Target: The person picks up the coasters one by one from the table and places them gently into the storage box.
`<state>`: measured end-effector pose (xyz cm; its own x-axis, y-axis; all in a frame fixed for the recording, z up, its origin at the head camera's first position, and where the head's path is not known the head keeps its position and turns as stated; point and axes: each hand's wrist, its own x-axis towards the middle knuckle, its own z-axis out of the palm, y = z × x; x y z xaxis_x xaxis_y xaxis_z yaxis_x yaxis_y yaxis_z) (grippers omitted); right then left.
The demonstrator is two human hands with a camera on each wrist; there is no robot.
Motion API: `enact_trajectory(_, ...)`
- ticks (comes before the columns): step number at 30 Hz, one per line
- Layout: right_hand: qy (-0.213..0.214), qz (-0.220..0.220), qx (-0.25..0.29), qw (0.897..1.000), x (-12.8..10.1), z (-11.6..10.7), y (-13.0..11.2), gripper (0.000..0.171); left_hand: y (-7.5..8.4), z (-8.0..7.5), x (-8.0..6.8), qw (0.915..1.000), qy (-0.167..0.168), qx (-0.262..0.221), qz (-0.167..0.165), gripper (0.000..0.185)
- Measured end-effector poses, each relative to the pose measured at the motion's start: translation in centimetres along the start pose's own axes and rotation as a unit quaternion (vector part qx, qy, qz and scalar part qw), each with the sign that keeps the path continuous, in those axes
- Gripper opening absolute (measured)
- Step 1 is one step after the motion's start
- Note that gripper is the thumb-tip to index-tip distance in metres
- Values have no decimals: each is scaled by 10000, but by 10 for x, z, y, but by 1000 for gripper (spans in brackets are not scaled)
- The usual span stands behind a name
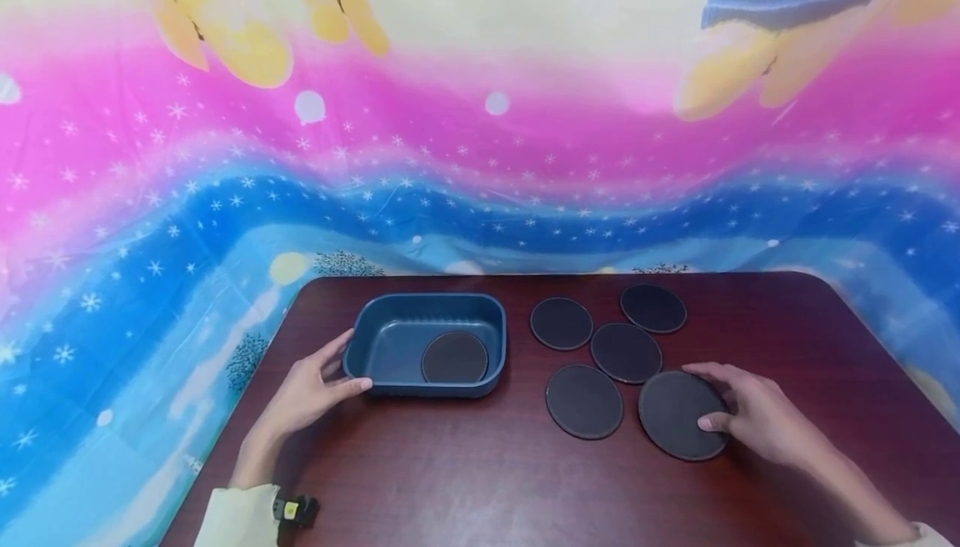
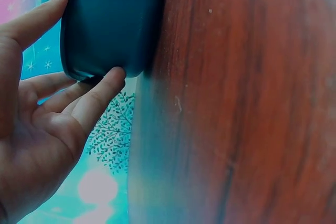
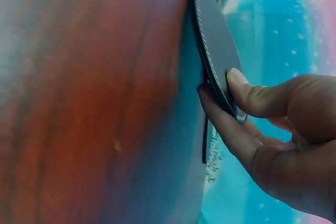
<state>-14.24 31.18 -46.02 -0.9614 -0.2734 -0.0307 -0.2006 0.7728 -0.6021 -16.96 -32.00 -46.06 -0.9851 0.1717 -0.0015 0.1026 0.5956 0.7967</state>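
Observation:
A deep blue rectangular dish stands on the table with one round dark coaster lying inside. My left hand holds the dish at its left front corner, thumb at the front rim and fingers along the end wall. In the left wrist view the thumb touches the rim and the fingertips rest against the dish wall. My right hand pinches another coaster by its right edge, thumb on top and fingers beneath. That coaster, with pale edge stitching, is tilted up in the right wrist view.
Several more dark coasters lie on the table right of the dish: one front left, one in the middle, one back left and one back right. A patterned cloth hangs behind the reddish-brown table.

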Motion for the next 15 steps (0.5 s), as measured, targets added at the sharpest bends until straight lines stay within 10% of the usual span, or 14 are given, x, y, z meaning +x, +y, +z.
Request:
enact_trajectory(8,-812,399,1735,9807,5,-24,7,62,-2,-1,1,9996,59,235,146,92)
enact_trajectory(15,-572,459,2654,9614,16,-24,4,67,-2,-1,0,9998,-36,192,-35,94)
